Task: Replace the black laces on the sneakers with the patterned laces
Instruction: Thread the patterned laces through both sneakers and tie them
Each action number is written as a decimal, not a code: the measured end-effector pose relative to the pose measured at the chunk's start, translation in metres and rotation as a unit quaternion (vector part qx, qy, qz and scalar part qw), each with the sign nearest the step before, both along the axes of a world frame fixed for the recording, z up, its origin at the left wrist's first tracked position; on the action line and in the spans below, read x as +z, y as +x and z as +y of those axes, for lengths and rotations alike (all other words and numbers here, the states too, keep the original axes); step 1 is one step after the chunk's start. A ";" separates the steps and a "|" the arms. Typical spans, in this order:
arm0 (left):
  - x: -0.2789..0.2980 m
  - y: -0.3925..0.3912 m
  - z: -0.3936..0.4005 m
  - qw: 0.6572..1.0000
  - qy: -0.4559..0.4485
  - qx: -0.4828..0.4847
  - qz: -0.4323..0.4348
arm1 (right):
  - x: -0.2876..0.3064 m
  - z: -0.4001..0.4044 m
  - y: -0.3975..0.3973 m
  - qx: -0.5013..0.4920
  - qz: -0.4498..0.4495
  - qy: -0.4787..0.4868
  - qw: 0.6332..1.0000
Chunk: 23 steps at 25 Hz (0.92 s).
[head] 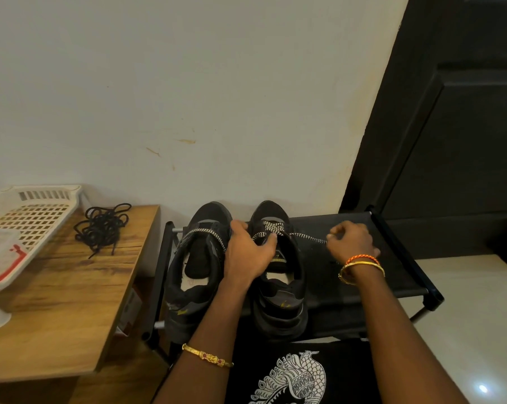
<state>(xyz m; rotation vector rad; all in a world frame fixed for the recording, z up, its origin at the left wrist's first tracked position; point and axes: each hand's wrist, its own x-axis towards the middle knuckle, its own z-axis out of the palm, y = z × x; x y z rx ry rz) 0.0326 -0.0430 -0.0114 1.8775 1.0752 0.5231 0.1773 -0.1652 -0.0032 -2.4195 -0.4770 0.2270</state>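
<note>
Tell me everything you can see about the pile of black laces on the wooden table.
The black laces lie in a loose tangle on the wooden table, near its far edge, just right of the white slotted basket. They look like thin round cord, looped over one another, with two ends trailing toward the camera. Nothing holds them; both hands are away at the sneakers.

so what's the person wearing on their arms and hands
Both arms are bare, with no sleeves and no gloves. The left hand side has a gold bangle with a red ornament up the forearm. The right hand has an orange thread band and gold bangles at the wrist.
</note>
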 end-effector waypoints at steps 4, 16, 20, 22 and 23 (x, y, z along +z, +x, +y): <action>-0.008 0.009 0.016 0.996 0.049 -0.011 -0.075 | -0.005 0.032 -0.018 0.161 0.087 0.080 0.980; -0.019 0.010 0.023 0.999 0.024 0.005 -0.032 | -0.002 0.034 -0.017 0.117 0.103 0.080 0.985; -0.003 0.000 0.018 0.990 0.026 0.017 -0.139 | 0.027 0.008 -0.017 0.073 0.267 0.262 0.925; 0.014 -0.001 0.005 0.979 -0.002 -0.003 -0.206 | 0.051 -0.005 -0.019 0.100 0.365 0.378 0.845; 0.024 0.000 -0.005 0.971 -0.040 -0.039 -0.231 | 0.060 -0.010 -0.020 0.124 0.383 0.409 0.819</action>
